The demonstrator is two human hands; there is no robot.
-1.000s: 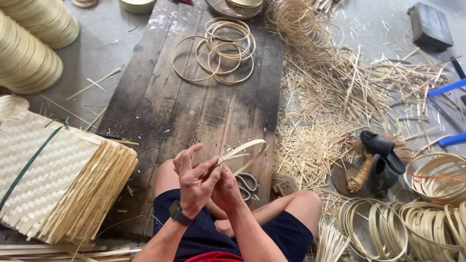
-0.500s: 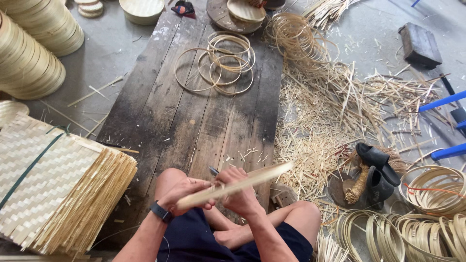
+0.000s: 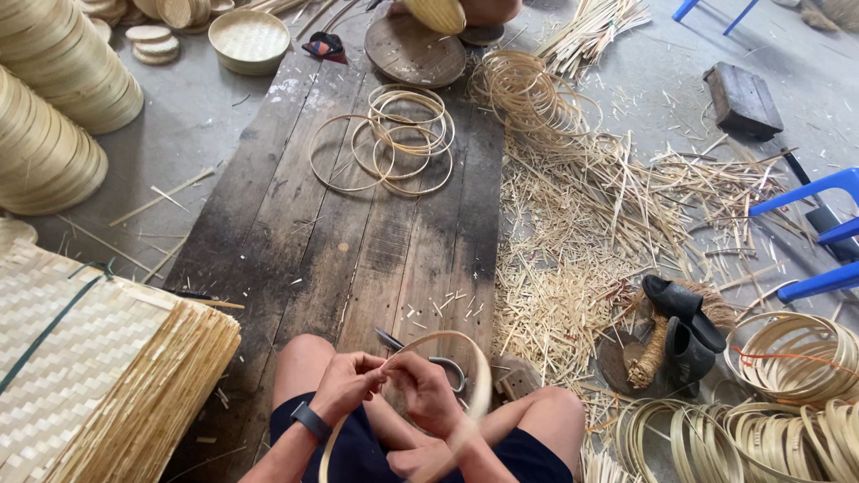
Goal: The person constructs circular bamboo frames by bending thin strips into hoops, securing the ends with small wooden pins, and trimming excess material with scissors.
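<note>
Both the left hand (image 3: pixel 347 383) and right hand (image 3: pixel 428 389) pinch the bamboo strip (image 3: pixel 465 353) with clenched fingers, bending it into a hoop; probably the ends overlap there.

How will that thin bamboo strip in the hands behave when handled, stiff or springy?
Likely springy, not stiff: the bamboo strip curves into a loop between the left hand and right hand without visibly cracking. Probably light, being thin like the finished hoops on the wooden board. It may snap back straight if released.
</note>
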